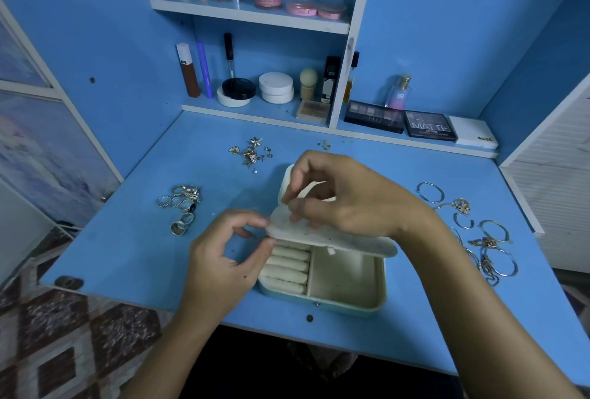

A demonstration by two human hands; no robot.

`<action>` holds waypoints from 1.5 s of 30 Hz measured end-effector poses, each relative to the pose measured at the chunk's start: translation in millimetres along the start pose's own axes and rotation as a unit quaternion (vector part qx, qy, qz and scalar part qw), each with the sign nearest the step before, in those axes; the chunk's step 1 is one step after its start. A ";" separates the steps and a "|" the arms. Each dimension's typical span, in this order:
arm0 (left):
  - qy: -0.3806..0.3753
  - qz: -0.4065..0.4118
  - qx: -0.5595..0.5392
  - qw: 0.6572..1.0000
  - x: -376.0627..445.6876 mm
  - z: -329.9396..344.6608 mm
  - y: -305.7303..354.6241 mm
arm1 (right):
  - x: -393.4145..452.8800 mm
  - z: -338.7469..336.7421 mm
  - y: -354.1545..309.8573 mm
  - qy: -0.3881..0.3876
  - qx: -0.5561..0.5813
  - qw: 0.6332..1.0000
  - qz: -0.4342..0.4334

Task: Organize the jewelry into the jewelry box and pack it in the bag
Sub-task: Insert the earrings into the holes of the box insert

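In the head view, the jewelry box (344,280) is sitting open near the front edge of the blue desk (127,239), while the left hand (223,258) is pinching the corner of its cream inner flap (319,236). The right hand (338,197) is pinching the flap's top with curled fingers. Rings (182,207) are lying left of the box, earrings (250,153) behind it, and bracelets (485,239) to the right.

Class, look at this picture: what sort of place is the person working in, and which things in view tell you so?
Probably a dressing table or vanity corner in a home bedroom. The blue shelves hold cosmetics, eyeshadow palettes and a perfume bottle stand at the back, and rings lie on the blue desk beside an open jewelry box.
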State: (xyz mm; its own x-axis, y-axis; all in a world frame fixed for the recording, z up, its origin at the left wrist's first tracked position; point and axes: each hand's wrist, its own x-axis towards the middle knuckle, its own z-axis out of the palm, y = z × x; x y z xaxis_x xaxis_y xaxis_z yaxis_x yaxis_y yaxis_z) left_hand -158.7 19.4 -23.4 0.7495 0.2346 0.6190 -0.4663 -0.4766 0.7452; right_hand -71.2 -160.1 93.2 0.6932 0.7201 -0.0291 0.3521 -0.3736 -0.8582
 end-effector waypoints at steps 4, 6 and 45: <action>-0.004 0.034 0.011 0.999 7.0 0.4 0.2 | -9.0 -16.4 20.2 0.074 0.130 0.989 0.019; 0.000 0.034 0.016 0.999 13.4 2.3 2.7 | -11.0 -24.1 32.4 0.128 0.187 0.974 0.022; -0.115 -0.196 0.039 0.973 74.7 51.1 -38.4 | 1.6 2.5 122.2 0.427 -0.069 0.899 0.073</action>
State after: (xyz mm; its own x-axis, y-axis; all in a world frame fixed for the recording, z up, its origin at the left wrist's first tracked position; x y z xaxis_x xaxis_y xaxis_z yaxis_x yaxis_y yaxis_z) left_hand -60.8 11.9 -18.4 0.9518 0.2208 0.2126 -0.0926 -0.4540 0.8862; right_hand -28.6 -203.2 -13.0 0.9478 -0.0314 0.3174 0.2515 -0.5384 -0.8042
